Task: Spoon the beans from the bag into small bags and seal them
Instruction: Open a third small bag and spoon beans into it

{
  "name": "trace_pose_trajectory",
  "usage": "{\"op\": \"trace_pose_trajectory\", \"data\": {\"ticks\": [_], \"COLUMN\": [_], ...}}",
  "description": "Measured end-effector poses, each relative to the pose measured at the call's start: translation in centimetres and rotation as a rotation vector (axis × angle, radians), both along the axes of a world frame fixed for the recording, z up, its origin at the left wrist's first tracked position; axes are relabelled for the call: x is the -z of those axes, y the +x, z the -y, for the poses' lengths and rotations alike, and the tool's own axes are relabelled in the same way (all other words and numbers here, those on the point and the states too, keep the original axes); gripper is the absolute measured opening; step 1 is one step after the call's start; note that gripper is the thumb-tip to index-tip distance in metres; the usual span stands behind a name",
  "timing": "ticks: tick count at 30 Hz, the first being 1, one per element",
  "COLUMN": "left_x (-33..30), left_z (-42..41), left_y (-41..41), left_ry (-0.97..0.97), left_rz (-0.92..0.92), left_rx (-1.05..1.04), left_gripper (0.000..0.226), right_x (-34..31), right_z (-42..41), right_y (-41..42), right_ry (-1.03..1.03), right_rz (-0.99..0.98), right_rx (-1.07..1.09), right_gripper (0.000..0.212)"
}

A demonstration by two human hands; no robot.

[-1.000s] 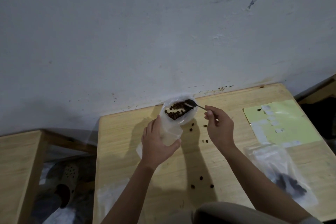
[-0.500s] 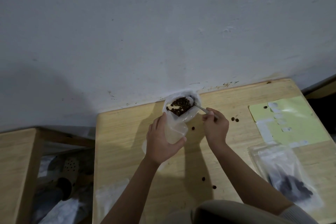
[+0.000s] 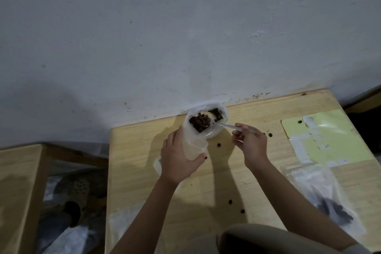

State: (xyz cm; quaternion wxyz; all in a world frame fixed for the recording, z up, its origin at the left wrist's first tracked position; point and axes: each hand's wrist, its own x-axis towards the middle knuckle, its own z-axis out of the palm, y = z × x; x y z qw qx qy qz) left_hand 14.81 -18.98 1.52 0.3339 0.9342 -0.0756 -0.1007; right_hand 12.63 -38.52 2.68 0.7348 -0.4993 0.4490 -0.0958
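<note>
Hands [image 3: 179, 159] over wooden table [image 3: 206, 187], grey wall [image 3: 165, 37]

Translucent plastic bag [image 3: 203, 130] of dark beans [image 3: 199, 122], mouth open, near table's far edge. Metal spoon [image 3: 226, 126] bowl heaped with beans at the mouth. Loose beans [image 3: 219, 145] scattered on tabletop. Clear small bag [image 3: 321, 196] at right edge, flat, probably holding beans.

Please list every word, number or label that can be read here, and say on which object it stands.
None can be read.
White stickers on the green sheet: too blurred to show any print.
Clear bag of beans on the table: no print visible.
</note>
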Motion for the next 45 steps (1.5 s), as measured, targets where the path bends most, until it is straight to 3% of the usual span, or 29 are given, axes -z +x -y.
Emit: {"op": "trace_pose_trajectory", "data": {"ticks": [5, 11, 16, 22, 28, 35, 45], "left_x": [-0.3, -0.4, -0.3, 0.2, 0.5, 0.5, 0.3], "left_z": [-0.2, 0.4, 0.3, 0.2, 0.7, 0.9, 0.2], "left_y": [0.1, -0.1, -0.5, -0.5, -0.2, -0.4, -0.7], "left_ry": [0.028, 0.016, 0.008, 0.002, -0.028, -0.075, -0.035], "left_rz": [0.024, 0.057, 0.028, -0.015, -0.065, -0.082, -0.058], "left_rx": [-0.008, 0.01, 0.006, 0.02, 0.059, 0.05, 0.009], "left_gripper": [0.106, 0.102, 0.101, 0.102, 0.104, 0.103, 0.104], "right_x": [-2.5, -3.7, -2.3, 0.2, 2.5, 2.3, 1.6], "right_z": [0.6, 0.4, 0.9, 0.4, -1.4, -2.1, -0.7], "right_y": [-2.3, -3.6, -2.4, -0.3, 0.6, 1.1, -0.1], "right_ry": [-0.101, -0.378, -0.498, -0.592, -0.389, 0.036, -0.072], "right_rz": [0.116, 0.263, 0.174, 0.059, -0.059, -0.135, -0.095], "right_rx": [-0.137, -0.343, -0.246, -0.31, -0.265, -0.079, -0.069], "right_gripper": [0.024, 0.024, 0.02, 0.02, 0.022, 0.023, 0.021]}}
